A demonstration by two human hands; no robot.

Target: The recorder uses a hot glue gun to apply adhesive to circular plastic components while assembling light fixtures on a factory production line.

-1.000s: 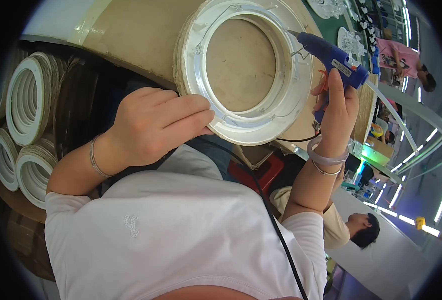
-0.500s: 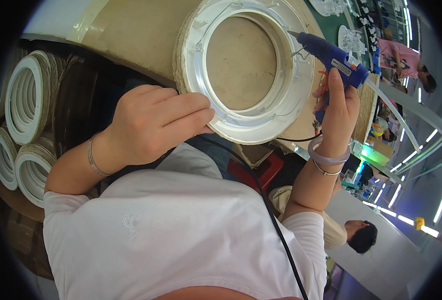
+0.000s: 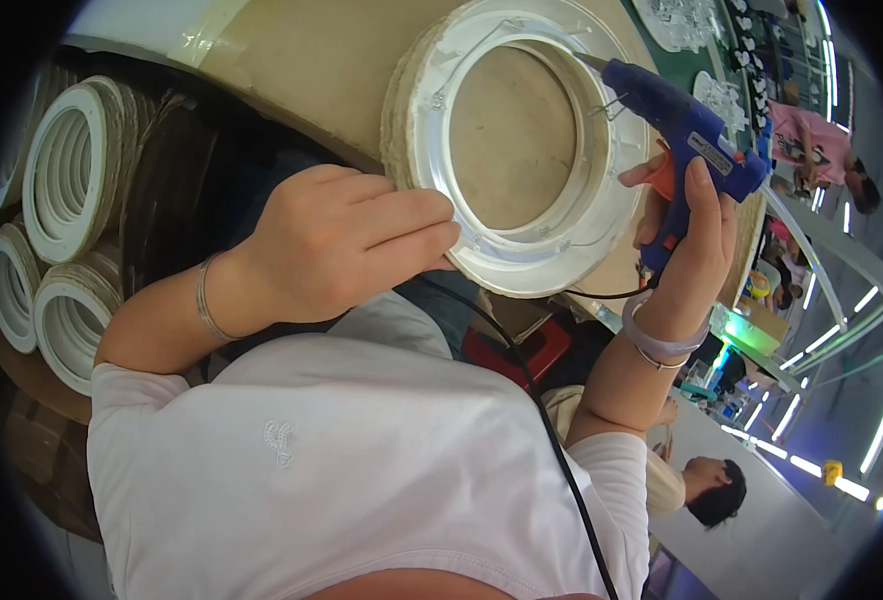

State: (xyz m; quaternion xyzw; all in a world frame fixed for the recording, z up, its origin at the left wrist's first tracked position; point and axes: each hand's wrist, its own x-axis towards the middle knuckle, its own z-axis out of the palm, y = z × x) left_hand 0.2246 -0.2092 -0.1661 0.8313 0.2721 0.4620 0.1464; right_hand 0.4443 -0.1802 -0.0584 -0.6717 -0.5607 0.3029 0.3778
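Observation:
My left hand [image 3: 357, 240] is closed on the near left rim of a white ring-shaped frame [image 3: 512, 270], thumb out of sight underneath. Thin clear wires run around the ring's face, with a beige layered edge at its left side. In my right hand [image 3: 697, 240] is a blue hot glue gun [image 3: 677, 125] with an orange trigger. Its nozzle [image 3: 594, 64] points left over the ring's far right part; whether it touches cannot be told. A translucent glue stick [image 3: 802, 225] sticks out of the gun's back.
Stacks of similar white rings [image 3: 67, 185] lie at the left. A brown work table [image 3: 307, 60] lies under the ring. Clear plastic parts [image 3: 722, 100] rest on a green surface at far right. A black cord [image 3: 552, 420] crosses my shirt. Other people [image 3: 707, 490] sit at the right.
The ring, both hands and the glue gun appear slightly farther right, with the whole view shifted. The gun's orange trigger shows more, and my right fingers have shifted on the grip.

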